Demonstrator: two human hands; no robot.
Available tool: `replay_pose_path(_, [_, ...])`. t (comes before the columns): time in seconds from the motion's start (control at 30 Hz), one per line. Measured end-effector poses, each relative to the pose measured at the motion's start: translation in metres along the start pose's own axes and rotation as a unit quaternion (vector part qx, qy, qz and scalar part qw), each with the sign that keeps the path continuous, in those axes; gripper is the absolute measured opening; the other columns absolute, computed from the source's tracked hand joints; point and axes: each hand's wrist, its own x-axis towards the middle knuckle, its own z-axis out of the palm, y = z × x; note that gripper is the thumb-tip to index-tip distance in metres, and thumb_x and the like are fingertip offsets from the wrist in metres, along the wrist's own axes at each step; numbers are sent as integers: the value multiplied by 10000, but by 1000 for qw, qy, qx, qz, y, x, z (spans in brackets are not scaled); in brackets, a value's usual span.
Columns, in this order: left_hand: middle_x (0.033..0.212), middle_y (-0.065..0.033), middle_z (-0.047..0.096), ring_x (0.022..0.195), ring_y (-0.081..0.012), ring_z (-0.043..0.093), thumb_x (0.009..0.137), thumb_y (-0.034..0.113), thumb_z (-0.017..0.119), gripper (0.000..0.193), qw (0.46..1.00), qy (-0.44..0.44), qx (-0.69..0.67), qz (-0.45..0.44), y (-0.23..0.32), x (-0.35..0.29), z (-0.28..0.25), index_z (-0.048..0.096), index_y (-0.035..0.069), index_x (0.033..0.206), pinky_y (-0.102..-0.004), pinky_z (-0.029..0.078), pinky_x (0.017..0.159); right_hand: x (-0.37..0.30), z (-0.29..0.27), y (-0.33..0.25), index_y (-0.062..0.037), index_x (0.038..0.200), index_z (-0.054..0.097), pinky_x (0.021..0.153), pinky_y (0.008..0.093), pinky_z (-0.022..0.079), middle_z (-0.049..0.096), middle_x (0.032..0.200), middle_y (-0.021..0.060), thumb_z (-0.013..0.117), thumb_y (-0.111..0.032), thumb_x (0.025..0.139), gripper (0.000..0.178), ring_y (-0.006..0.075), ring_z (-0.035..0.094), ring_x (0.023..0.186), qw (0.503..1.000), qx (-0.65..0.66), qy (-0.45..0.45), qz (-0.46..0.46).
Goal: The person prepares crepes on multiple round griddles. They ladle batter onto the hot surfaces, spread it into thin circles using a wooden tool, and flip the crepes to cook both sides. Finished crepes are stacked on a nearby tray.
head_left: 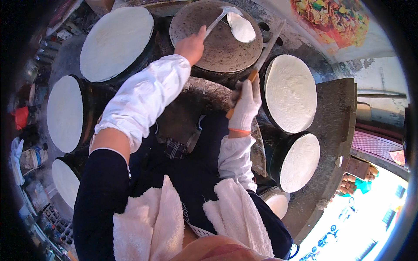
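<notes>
My bare left hand (190, 45) is closed round the handle of a ladle (216, 22), reaching over a round brown griddle (191, 30) at the far middle. The ladle's head is by the griddle's far edge, against a white patch of batter (241, 29) on the hot plate. In a white glove, my right hand (247, 101) grips the wooden handle of a long flat spatula (269, 48). Its blade points up and away, past the griddle's right side. To the right of that blade lies a griddle covered by a pale round flatbread (291, 93).
More griddles topped with pale rounds curve along both sides: a large flatbread (116, 43) at far left, another flatbread (65, 114) below it, and a flatbread (299, 162) at right. A grey ledge (333, 130) runs along the right. A white towel (148, 217) hangs down my front.
</notes>
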Motion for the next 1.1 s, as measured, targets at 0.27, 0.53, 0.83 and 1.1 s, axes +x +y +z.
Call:
replay_pose_path(0.27, [1111, -259, 653, 994, -465, 627, 834, 176, 694, 538, 952, 292, -84, 32, -9, 43, -96, 539, 43, 1332, -523, 510, 843, 43, 4, 70, -208, 1462, 484, 349, 258, 369, 558, 747, 17, 504, -154, 1011, 455, 96, 467, 443, 993, -58, 38, 94])
replay_pose_path(0.53, [610, 74, 423, 465, -29, 352, 940, 396, 696, 346, 849, -19, -505, -157, -16, -42, -110, 534, 97, 873, -225, 243, 422, 109, 54, 66, -153, 1430, 524, 545, 289, 403, 594, 892, 74, 530, -163, 963, 468, 157, 531, 674, 992, -116, 32, 34])
replay_pose_path(0.83, [509, 47, 415, 385, -68, 358, 940, 306, 693, 376, 785, -72, -478, -387, -94, -262, -56, 489, 131, 677, -271, 267, 378, 75, -14, 32, -137, 1407, 548, 875, 419, 540, 696, 1155, 213, 585, -264, 926, 500, 356, 687, 1042, 858, -486, 20, -161])
replay_pose_path(1.1, [745, -167, 677, 736, -397, 658, 888, 270, 633, 259, 923, -128, -93, -350, -185, -410, -4, 695, 27, 823, -483, 497, 676, 48, -29, 45, -178, 1399, 508, 821, 542, 535, 682, 1027, 288, 530, -317, 938, 482, 468, 664, 958, 699, -708, 52, -82])
